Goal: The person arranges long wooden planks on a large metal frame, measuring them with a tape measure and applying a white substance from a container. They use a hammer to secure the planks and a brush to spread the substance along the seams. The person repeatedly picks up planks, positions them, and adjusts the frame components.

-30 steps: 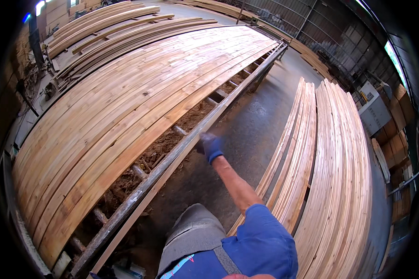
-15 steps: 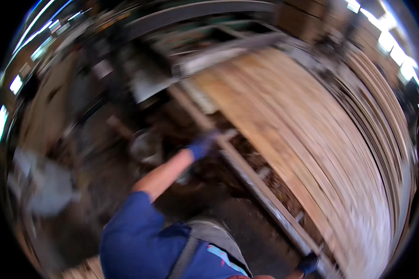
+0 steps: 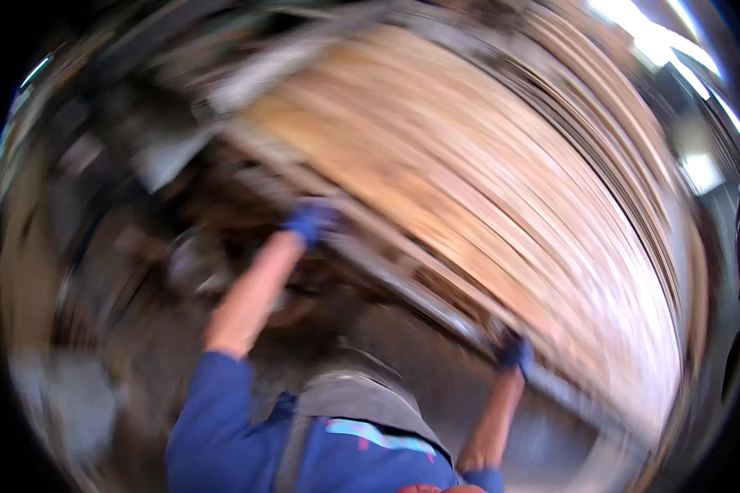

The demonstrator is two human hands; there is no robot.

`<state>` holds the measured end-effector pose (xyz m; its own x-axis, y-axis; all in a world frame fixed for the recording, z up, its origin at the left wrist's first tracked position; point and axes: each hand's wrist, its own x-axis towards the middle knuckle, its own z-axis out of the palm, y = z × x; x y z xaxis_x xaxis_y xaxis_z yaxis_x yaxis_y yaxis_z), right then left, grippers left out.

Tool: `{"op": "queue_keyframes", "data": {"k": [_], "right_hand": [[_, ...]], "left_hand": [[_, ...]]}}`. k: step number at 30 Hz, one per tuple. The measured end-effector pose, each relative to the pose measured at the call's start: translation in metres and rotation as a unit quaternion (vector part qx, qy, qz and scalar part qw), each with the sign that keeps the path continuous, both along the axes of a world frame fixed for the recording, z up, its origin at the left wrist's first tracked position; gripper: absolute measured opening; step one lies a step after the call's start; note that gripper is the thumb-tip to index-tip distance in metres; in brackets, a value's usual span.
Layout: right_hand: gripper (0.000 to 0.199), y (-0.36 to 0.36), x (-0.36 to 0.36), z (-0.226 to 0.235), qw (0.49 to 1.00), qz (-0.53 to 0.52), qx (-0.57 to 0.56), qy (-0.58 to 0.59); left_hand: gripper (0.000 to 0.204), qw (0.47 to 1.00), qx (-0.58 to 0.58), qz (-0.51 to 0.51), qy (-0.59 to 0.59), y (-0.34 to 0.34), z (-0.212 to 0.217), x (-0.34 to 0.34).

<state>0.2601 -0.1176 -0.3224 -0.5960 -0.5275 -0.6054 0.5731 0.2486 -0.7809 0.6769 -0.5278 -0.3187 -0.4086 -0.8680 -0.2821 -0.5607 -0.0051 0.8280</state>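
My left hand [image 3: 312,220], in a blue glove, is closed around a long narrow wooden strip [image 3: 399,245] near its far left part. Farther along the same strip, at the right, my right hand [image 3: 514,353] is closed on it in a dark blue glove. Motion blurs the fingers of both hands. Beyond the strip lies a row of light brown boards [image 3: 477,205], side by side; only a narrow dark gap parts them from the strip. A metal rail [image 3: 436,316] runs on my side of the strip, nearly parallel to it.
Stacked long boards [image 3: 588,90] curve along the far right. At the far left end of the boards is a greyish machine beam [image 3: 271,70]. A pale blurred sheet-like object [image 3: 82,403] is at the lower left. Dark floor [image 3: 395,345] lies before me.
The strip has moved closer to the boards, narrowing the gap with debris in it. My right hand and forearm have come further into view. The whole view has turned.
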Motion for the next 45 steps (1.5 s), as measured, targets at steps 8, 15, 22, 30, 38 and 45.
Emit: {"op": "queue_keyframes", "data": {"k": [8, 15, 22, 30, 38, 45], "right_hand": [[0.023, -0.13, 0.057, 0.003, 0.978, -0.146, -0.087, -0.12], [0.025, -0.124, 0.036, 0.004, 0.988, -0.068, -0.087, -0.109], [0.015, -0.099, 0.044, -0.011, 0.987, -0.051, -0.099, -0.114], [0.032, -0.12, 0.041, -0.006, 0.996, -0.026, -0.082, 0.023], [0.026, -0.117, 0.05, 0.021, 0.972, -0.199, -0.125, -0.004], [0.027, -0.135, 0.068, 0.012, 0.974, -0.178, -0.128, -0.056]], "left_hand": [[0.045, 0.812, 0.441, 0.123, 0.362, -0.117, -0.1, 0.021], [0.066, 0.787, 0.425, 0.259, 0.366, -0.063, -0.043, -0.016], [0.032, 0.806, 0.387, 0.244, 0.377, -0.045, -0.003, -0.015], [0.048, 0.792, 0.431, 0.151, 0.404, -0.087, -0.079, -0.008], [0.066, 0.772, 0.48, 0.271, 0.316, -0.101, -0.039, -0.031], [0.056, 0.811, 0.489, 0.047, 0.317, -0.164, -0.092, 0.052]]}}
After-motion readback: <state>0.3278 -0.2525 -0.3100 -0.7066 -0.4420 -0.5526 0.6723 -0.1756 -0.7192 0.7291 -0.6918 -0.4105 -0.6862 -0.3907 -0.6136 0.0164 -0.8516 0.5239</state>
